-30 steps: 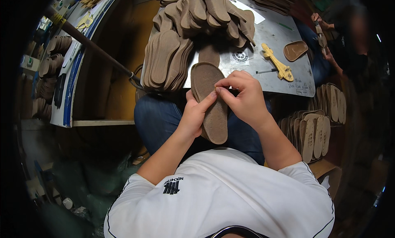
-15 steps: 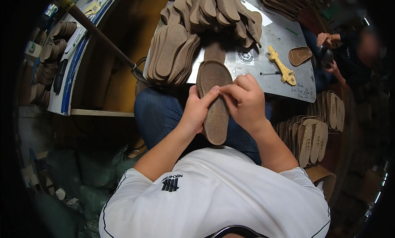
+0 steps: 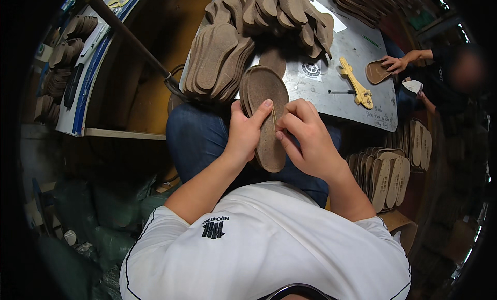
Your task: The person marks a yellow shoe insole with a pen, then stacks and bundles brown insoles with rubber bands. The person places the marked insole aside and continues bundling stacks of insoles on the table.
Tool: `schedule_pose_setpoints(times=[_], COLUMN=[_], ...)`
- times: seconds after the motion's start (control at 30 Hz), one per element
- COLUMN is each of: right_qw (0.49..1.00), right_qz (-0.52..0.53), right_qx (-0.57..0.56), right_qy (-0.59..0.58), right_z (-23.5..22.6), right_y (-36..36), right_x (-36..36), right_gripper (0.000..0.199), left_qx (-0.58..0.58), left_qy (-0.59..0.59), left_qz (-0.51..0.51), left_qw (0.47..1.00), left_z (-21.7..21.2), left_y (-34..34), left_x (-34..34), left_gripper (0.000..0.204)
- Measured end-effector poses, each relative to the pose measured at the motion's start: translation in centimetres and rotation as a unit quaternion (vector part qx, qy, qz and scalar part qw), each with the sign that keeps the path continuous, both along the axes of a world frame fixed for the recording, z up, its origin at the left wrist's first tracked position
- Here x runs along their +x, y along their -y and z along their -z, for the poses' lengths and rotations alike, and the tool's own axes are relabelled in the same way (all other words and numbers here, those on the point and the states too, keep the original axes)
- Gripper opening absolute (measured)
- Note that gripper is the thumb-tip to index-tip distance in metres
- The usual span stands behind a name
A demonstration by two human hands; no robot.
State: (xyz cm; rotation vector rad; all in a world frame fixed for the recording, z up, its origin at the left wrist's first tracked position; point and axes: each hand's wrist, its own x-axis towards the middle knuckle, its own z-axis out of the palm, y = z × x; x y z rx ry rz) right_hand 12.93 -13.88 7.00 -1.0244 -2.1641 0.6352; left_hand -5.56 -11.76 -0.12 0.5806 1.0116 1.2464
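My left hand [image 3: 244, 130] is closed around the left edge of a small stack of brown shoe insoles [image 3: 266, 90], its thumb pressed on the upper face. The insoles stand tilted over my lap, narrow heel end toward me. A thin yellowish strand [image 3: 274, 118] shows by the thumb tip, running down the top insole's face toward my right hand [image 3: 305, 137]. That hand is closed in a pinch at the insole's right edge, with the strand's lower end at its fingertips. What the strand is made of cannot be made out.
On the metal table [image 3: 331, 104] lie piled brown insoles [image 3: 213, 56], a yellow template tool [image 3: 356, 85] and a pen [image 3: 340, 91]. At right, a co-worker's hand [image 3: 396, 65] touches a brown insole [image 3: 376, 72]. Pale insoles [image 3: 391, 178] stand below right; a shelf [image 3: 124, 133] is left.
The held insoles have shifted slightly up and left. My right hand has moved down along them, and the yellowish strand now shows. The co-worker's hand has reached onto the insole on the table.
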Motion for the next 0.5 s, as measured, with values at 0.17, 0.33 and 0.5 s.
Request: schedule_pose_setpoints(times=[0.17,0.33,0.5], right_qw=[0.995,0.992,0.973], right_qz=[-0.046,0.023,0.048], right_qx=[-0.073,-0.095,-0.218], right_qy=[-0.055,-0.081,-0.062], right_z=[0.7,1.2,-0.7], right_y=[-0.2,-0.3,-1.1], right_x=[-0.5,-1.2,-0.2], right_gripper=[0.012,0.026,0.057], left_qx=[-0.004,-0.004,-0.028], left_qy=[-0.001,-0.008,-0.025], left_qz=[0.004,0.039,0.066], left_qw=[1.0,0.999,0.997], left_z=[0.2,0.1,0.2], left_y=[-0.2,0.0,0.7], left_x=[-0.3,-0.7,-0.8], left_gripper=[0.061,0.066,0.08])
